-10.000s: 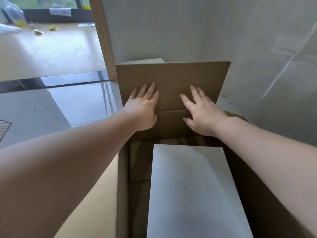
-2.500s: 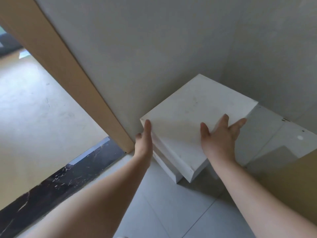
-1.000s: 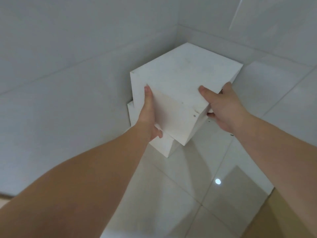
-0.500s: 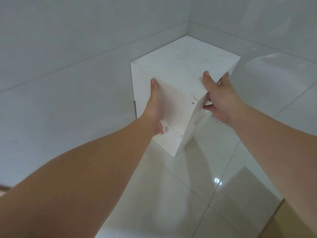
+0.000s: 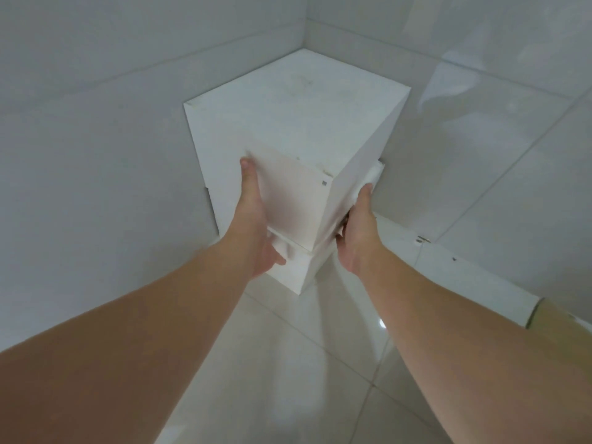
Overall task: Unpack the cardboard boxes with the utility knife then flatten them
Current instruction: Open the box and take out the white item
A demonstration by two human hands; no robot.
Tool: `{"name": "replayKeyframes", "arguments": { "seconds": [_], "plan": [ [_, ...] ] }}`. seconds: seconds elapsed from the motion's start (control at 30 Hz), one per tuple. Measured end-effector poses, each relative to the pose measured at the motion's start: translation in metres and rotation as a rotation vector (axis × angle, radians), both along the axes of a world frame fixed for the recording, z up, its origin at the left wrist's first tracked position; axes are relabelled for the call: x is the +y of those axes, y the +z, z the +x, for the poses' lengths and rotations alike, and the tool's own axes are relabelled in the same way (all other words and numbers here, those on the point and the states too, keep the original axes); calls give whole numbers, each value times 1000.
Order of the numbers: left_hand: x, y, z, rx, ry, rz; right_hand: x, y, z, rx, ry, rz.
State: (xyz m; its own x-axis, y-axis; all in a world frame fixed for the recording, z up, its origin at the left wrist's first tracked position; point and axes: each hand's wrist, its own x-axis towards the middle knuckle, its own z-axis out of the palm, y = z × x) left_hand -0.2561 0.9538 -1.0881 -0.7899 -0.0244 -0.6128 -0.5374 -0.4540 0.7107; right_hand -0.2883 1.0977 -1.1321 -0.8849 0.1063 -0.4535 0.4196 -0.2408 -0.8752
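Head view: a white block (image 5: 298,123) was held between both hands in a room corner, stacked on a second white block (image 5: 294,267) whose near corner showed just below the hands. The left hand (image 5: 256,219) was pressed flat against the upper block's left face, fingers straight, thumb below the bottom edge. The right hand (image 5: 357,229) was laid against the right face; its fingers were mostly hidden behind the block, so its grip could not be fully made out. Walls (image 5: 112,123) stood close beyond and left of the hands, touching or nearly touching the stack. Open tiled floor (image 5: 320,363) lay nearer than the hands, between the forearms. A brown cardboard edge (image 5: 563,318) was cut off by the frame right of the right forearm. No knife was made out.
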Motion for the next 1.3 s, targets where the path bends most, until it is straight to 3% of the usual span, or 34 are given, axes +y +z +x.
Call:
{"name": "replayKeyframes", "arguments": {
  "seconds": [0.27,0.33,0.43,0.53,0.6,0.73,0.93,1.03,1.13,1.3],
  "plan": [
    [1,0,-6,25,103,21,10,10,-15,-71,159,232],
    [3,4,-7,24,110,-20,15,24,-19,29,85,347],
    [6,20,-6,35,138,-70,25,64,-28,342,-6,591],
    [7,18,-10,53,160,-85,21,89,-23,491,160,754],
    [10,21,-10,58,142,-87,6,85,-14,462,200,713],
    [16,29,-16,23,177,-103,-14,74,-13,478,46,509],
    [16,37,-3,71,188,-99,-3,92,-7,336,191,635],
    [13,31,-7,39,219,-88,4,66,14,79,58,286],
    [13,30,-8,40,208,-84,-10,25,42,-124,78,28],
    [12,22,-14,47,184,-105,-39,10,42,-167,149,132]
  ]
}}
